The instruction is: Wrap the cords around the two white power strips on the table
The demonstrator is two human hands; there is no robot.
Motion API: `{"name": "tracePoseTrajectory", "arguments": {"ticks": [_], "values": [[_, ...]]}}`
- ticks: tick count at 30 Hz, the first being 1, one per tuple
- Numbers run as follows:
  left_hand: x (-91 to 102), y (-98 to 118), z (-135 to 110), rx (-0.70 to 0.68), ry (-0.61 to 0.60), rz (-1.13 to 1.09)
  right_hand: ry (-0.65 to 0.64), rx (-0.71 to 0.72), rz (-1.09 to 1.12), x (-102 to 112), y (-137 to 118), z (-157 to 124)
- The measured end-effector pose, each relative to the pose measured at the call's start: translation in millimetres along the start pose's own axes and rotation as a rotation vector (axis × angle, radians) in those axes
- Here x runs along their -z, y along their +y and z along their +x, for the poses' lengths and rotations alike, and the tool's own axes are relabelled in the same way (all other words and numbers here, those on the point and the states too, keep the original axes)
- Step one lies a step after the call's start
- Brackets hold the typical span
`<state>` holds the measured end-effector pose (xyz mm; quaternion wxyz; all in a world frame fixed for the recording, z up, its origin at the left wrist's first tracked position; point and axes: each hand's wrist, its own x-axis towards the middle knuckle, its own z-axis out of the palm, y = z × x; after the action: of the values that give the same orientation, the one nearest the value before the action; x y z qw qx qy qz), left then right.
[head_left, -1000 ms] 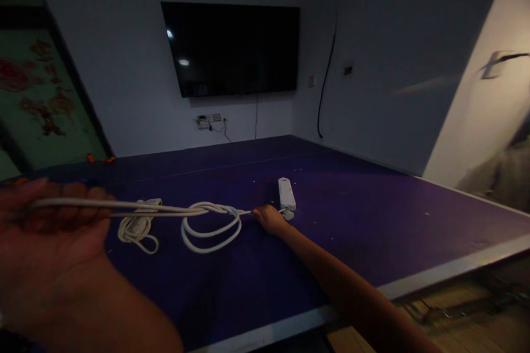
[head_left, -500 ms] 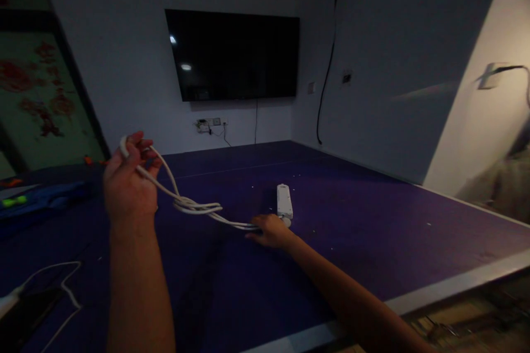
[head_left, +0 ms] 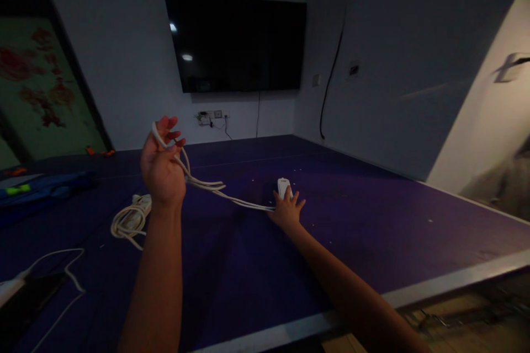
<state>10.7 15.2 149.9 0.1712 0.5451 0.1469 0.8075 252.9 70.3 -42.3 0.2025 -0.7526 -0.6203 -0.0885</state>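
My left hand [head_left: 164, 168] is raised, palm up, its fingers curled round a loop of white power cord [head_left: 207, 185]. From there the doubled cord runs down to the right, toward a white power strip [head_left: 283, 185] lying on the purple surface. Over the near end of that strip is my right hand [head_left: 289, 209], fingers spread apart; it hides the strip's lower part and the cord's end. Whether its palm presses on the strip I cannot tell.
A second power strip [head_left: 143, 207] with coiled white cord [head_left: 124, 226] lies behind my left forearm. At left are a dark phone-like slab [head_left: 35, 300], a thin white cable [head_left: 74, 273] and blue cloth [head_left: 62, 187]. White trim [head_left: 414, 293] edges the purple surface [head_left: 372, 220].
My right hand has moved from the cord onto the power strip and spread its fingers. My left hand, with the cord, has shifted right, uncovering the second strip.
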Motion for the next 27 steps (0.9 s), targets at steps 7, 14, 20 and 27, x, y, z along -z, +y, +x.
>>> {"name": "tracePoseTrajectory", "arguments": {"ticks": [7,14,20,27], "values": [[7.1,6,4,-0.036,-0.047,-0.033,0.025,-0.131,0.042,-3,3,10],[28.6,5,9,-0.171,-0.157,0.204,-0.042,-0.096,0.15,-2,19,19],[46.6,-8,16,-0.193,-0.156,0.327,-0.139,0.198,0.707,3,30,30],[73.4,-35,27,0.025,0.1,0.235,-0.72,0.417,1.292,34,29,19]]}}
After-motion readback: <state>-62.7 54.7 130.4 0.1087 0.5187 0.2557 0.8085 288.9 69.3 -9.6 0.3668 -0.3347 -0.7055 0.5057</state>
